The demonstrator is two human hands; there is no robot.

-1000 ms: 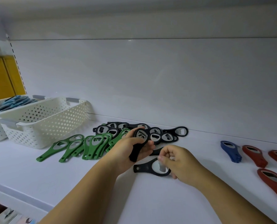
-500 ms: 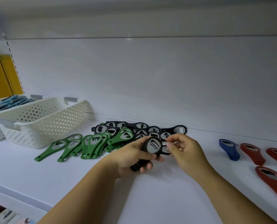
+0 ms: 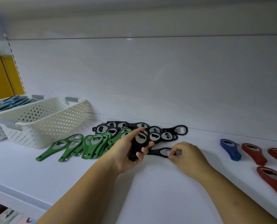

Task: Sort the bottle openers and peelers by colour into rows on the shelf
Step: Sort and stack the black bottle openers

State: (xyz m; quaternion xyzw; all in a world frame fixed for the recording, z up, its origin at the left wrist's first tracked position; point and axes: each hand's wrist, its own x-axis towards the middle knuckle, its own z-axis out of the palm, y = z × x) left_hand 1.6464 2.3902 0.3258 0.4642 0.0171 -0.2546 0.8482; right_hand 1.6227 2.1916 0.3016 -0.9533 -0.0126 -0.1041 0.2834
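The left hand [image 3: 126, 152] is curled round a small stack of black openers [image 3: 140, 143], thumb on top and fingers wrapped beneath, near the middle of the shelf [image 3: 150, 191]. Just to its right, the right hand [image 3: 188, 156] pinches the head of a single black opener [image 3: 158, 151] that lies flat on the shelf, handle pointing left toward the left fingers. The hands are close but apart. The likeliest slip seems to be at the pinch: the opener is thin and flat on a smooth surface, so the fingertips may skid off its edge instead of lifting it. The held stack looks uneven, and pushing another piece in could fan it out and drop it into the black pile [image 3: 155, 135] just beyond. That pile overlaps the green openers [image 3: 92, 143] on its left, so a careless knuckle could mix the colours further. The blue opener [image 3: 230, 149] and red openers [image 3: 254, 153] lie well apart on the right, out of harm's way.
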